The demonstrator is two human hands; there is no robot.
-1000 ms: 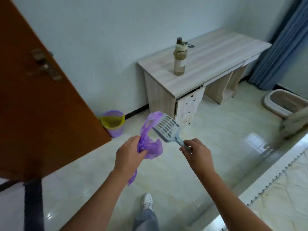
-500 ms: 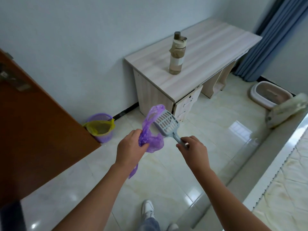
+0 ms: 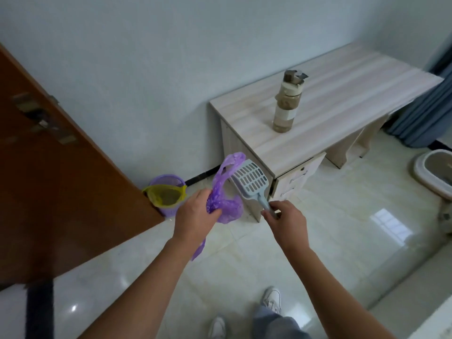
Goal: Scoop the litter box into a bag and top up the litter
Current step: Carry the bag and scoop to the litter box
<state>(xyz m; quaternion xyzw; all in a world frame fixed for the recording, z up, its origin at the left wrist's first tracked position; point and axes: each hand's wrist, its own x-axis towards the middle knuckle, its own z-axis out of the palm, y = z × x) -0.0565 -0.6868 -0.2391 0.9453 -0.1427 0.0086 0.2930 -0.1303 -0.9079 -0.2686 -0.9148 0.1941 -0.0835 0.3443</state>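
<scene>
hands: left [image 3: 195, 214] grips bag [image 3: 223, 192] | right [image 3: 285, 220] grips scoop [image 3: 250, 179] | desk corner [image 3: 263, 209] beside

1. No legible txt, brand, no. or sign anywhere in view.
2. Bottle [image 3: 286, 106] on the desk [image 3: 342, 94] carries a pale label band; too blurred to read, no letters made out.
3. Litter scoop [image 3: 250, 181], purple bag [image 3: 225, 192], bin [image 3: 166, 194] and litter box [image 3: 433, 172]: plain surfaces, no print seen.
</scene>
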